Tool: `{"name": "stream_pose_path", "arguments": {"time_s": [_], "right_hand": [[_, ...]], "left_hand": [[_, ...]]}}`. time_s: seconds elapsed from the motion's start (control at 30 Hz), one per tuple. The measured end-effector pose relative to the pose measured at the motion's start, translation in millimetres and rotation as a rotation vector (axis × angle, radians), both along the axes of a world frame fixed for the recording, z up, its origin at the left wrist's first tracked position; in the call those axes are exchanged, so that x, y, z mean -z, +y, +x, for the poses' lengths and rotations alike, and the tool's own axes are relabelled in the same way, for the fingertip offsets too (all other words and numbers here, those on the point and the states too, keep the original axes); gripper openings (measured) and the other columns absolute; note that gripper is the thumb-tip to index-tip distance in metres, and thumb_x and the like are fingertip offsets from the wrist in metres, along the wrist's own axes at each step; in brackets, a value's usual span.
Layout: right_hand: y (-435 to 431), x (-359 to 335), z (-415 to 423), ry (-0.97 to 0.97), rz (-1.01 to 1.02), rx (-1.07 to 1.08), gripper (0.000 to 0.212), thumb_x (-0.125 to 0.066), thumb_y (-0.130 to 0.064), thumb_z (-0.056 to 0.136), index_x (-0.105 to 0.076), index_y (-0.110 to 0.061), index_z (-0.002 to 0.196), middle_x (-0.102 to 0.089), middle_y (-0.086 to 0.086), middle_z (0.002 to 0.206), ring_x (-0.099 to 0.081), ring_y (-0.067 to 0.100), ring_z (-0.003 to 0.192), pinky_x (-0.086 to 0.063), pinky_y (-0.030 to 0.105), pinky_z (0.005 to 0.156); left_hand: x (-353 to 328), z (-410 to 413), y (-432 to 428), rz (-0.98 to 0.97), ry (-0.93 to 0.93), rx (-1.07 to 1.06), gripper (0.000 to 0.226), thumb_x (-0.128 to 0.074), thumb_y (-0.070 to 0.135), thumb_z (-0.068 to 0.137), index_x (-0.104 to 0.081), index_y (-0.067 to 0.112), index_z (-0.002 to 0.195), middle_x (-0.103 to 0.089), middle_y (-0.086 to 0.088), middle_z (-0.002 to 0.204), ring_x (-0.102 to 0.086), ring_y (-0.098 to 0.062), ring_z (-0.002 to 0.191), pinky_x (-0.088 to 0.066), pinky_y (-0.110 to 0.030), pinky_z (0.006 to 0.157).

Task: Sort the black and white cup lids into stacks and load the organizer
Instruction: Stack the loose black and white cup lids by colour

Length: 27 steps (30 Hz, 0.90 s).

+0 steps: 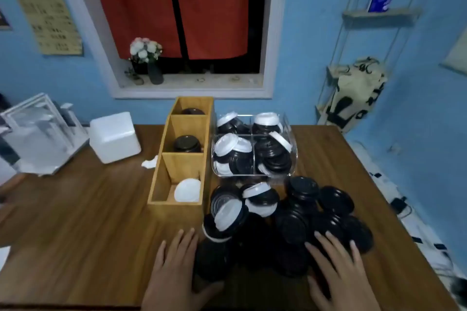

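A loose pile of black lids [298, 230] with a few white lids [257, 189] on top covers the near right of the wooden table. My left hand [174, 267] lies at the pile's left side, fingers straight, thumb against a black lid. My right hand [336, 267] rests flat on black lids at the pile's right. A tall wooden organizer [161, 159] stands left of the pile: white lids [188, 190] in its near compartment, black lids [187, 144] in the middle and far ones. Behind the pile a clear bin [293, 151] holds mixed lids.
A white foam box [113, 136] and a clear appliance [38, 134] stand at the table's back left. A crumpled white paper [149, 163] lies beside the organizer. The table's right edge [394, 209] drops off to a floor with cables.
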State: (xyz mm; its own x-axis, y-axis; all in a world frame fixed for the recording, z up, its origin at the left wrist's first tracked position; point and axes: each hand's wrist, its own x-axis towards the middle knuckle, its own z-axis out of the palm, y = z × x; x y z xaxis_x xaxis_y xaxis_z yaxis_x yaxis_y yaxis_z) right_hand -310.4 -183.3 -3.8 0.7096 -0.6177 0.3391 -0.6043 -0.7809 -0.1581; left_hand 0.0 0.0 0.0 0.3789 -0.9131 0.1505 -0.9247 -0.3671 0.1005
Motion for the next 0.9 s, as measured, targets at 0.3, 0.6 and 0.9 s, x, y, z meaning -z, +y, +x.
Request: {"name": "stream_pose_path", "arguments": {"time_s": [0.3,0.6,0.9], "right_hand": [[-3,-10,1,0.013,0.062,0.011,0.057,-0.050,-0.040,0.094,-0.054,-0.014,0.144,-0.038,0.008,0.158,-0.024,0.028,0.153,-0.010,0.062,0.123],[0,-4,6,-0.077,0.048,-0.047,0.050,-0.063,-0.022,0.089,-0.061,-0.005,0.136,-0.049,0.015,0.150,-0.035,0.034,0.147,-0.017,0.064,0.121],[18,1,27,-0.078,-0.019,-0.248,0.030,-0.065,-0.017,0.090,-0.073,-0.006,0.116,-0.067,0.008,0.127,-0.049,0.032,0.137,-0.021,0.056,0.121]], "left_hand": [[-10,1,4,0.102,0.113,-0.021,0.114,-0.026,0.095,0.079,-0.031,0.013,0.158,-0.022,0.001,0.167,-0.011,-0.019,0.156,-0.012,-0.053,0.125],[-5,-2,2,-0.028,0.235,-0.058,0.112,-0.057,0.086,0.072,-0.033,0.014,0.154,-0.044,0.001,0.152,-0.030,-0.019,0.149,-0.015,-0.052,0.125],[-7,7,2,-0.098,0.396,0.035,0.084,-0.072,0.070,0.072,-0.048,0.025,0.139,-0.053,0.011,0.134,-0.040,-0.013,0.140,-0.014,-0.047,0.125]]}}
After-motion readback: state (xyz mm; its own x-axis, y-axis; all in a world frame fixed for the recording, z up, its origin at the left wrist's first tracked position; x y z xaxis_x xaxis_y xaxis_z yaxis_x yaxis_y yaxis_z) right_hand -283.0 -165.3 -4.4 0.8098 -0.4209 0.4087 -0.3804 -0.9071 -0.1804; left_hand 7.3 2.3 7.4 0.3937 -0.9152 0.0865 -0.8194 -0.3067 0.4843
